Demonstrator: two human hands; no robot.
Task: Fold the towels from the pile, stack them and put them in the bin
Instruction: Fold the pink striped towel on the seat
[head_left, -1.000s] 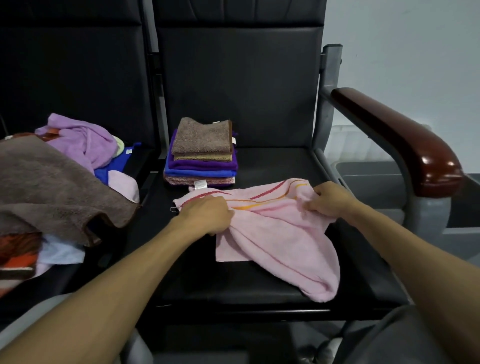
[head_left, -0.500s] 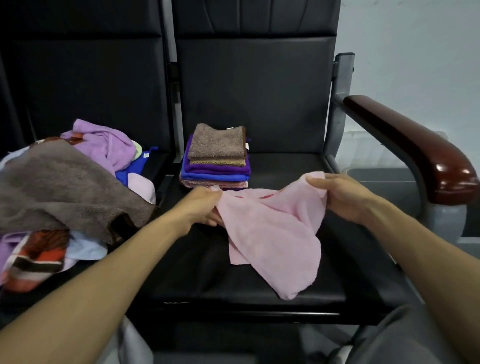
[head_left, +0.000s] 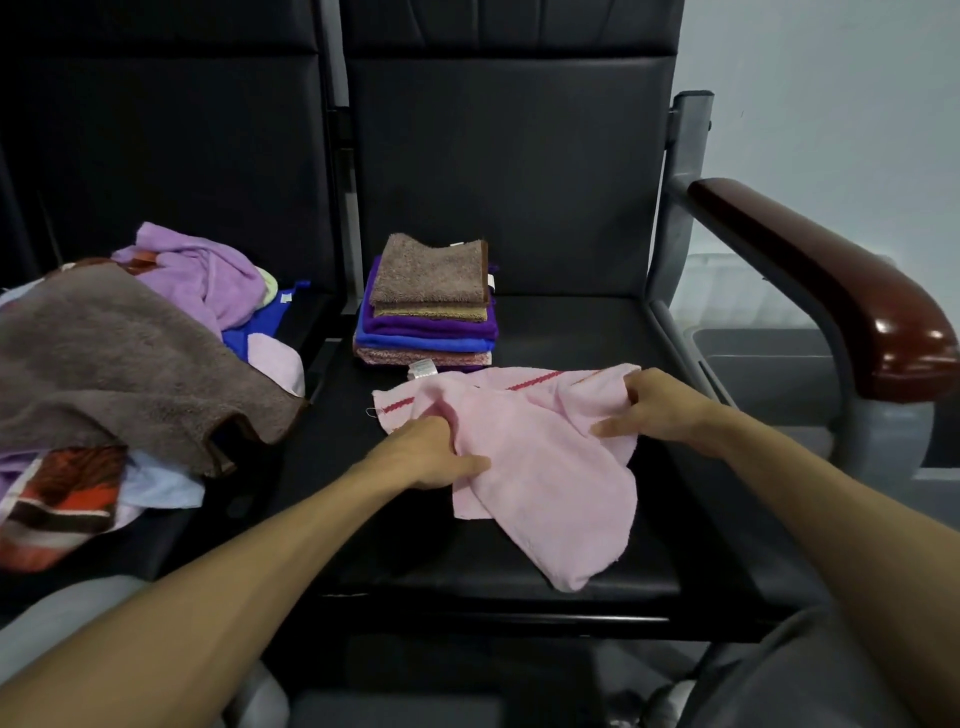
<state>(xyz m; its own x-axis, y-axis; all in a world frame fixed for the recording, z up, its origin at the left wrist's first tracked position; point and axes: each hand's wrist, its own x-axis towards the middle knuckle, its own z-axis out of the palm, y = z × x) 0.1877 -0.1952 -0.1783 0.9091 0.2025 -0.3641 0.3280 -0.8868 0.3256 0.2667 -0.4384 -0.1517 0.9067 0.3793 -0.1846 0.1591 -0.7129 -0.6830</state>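
A pink towel (head_left: 540, 467) with red and orange stripes lies rumpled on the black chair seat (head_left: 571, 332). My left hand (head_left: 426, 452) grips its left part, fingers curled into the cloth. My right hand (head_left: 660, 410) pinches its upper right corner. Behind the towel stands a stack of folded towels (head_left: 428, 306), brown on top, then purple, blue and pink. The unfolded pile (head_left: 119, 364) covers the seat to the left, with a big brown towel on top and a lilac one behind it.
A dark red armrest (head_left: 841, 291) on a grey frame borders the seat on the right. Beyond it, low at the right, is a grey bin (head_left: 753, 374). The black backrests rise behind both seats. My knees show at the bottom edge.
The towel was lifted between both hands half a second ago; now it is back down on the seat, striped edge spread toward the stack, both hands lower and still holding it.
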